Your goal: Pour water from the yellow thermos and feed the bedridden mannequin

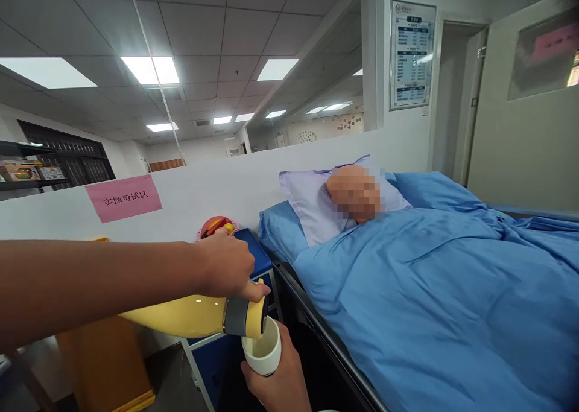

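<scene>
Partly hidden behind the left forearm, the yellow flask [194,318] lies tipped, its mouth end at the rim of the white cup [265,362]. Left hand [228,266] grips the flask, thumb at the lid; its other fingers are mostly obscured. Right hand [283,376] clasps the cup, wrist cut off below. Liquid not discernible. Pink basket [206,224] partly covered by the left hand.

A figure [355,186] lies on the bed [326,335] under a blue quilt [429,285]; the bedside cabinet [251,250] carries a pink basket [207,225].
</scene>
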{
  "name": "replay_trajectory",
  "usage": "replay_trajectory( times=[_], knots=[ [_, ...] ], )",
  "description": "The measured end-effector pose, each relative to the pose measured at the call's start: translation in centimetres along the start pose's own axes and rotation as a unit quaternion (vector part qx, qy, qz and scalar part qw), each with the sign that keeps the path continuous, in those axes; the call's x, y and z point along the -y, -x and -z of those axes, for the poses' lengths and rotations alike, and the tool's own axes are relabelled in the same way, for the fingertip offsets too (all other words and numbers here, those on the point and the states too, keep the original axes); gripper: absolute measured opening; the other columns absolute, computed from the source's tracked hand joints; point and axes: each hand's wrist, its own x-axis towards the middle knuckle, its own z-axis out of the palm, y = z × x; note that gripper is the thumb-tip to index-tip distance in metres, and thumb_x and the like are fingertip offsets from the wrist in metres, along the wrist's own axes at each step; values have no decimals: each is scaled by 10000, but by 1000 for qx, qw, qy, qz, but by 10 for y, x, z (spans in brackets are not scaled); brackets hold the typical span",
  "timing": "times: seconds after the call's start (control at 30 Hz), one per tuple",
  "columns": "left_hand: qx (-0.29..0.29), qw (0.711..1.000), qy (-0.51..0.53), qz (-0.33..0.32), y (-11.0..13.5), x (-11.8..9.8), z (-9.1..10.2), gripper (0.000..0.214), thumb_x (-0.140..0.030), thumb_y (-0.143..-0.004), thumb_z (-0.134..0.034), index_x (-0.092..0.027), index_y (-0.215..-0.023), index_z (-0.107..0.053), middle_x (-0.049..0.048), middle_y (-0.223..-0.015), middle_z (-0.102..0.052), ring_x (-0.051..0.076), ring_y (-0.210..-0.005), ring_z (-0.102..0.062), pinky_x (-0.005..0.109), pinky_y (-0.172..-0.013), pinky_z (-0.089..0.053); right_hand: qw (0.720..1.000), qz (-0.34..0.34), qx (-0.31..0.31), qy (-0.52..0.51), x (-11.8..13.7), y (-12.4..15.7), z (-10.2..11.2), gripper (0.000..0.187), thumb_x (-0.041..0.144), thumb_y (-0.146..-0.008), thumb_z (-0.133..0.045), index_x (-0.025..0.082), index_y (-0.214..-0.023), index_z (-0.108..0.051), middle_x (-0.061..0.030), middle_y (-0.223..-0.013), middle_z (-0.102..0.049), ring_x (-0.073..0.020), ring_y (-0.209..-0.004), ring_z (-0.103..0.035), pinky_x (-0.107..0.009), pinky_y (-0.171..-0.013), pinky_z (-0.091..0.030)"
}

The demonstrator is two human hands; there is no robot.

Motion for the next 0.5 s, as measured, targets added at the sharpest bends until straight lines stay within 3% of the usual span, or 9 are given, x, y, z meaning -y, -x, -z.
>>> replay_trajectory(
  times=[0.13, 0.3, 0.5],
  knots=[
    [-19, 1000, 20, 13, 0, 2, -5, 677, -684, -892, -329, -175, -560, -629, 89, -568, -559, 204, -579, -545, 381, -654, -434, 1000, 6, 12, -4, 0, -1, 0, 533, 176, -560, -648, 225, -1087, -591, -17, -877, -728, -226, -768, -684, -321, -734, -548],
    [-1, 998, 61, 15, 0, -5, -6, 665, -689, -878, -349, -180, -514, -573, 97, -531, -527, 287, -732, -615, 365, -612, -425, 999, 2, 25, -24, 1, -1, -1, 543, 180, -550, -647, 214, -1087, -575, -32, -879, -736, -236, -770, -687, -323, -728, -544],
    [12, 998, 53, 17, -2, -4, -9, 699, -703, -895, -262, -182, -551, -576, 83, -533, -509, 246, -659, -582, 341, -577, -396, 1000, -3, 22, -17, 2, -1, 2, 544, 183, -551, -644, 218, -1091, -583, -20, -873, -733, -224, -763, -685, -308, -722, -549]
  ],
)
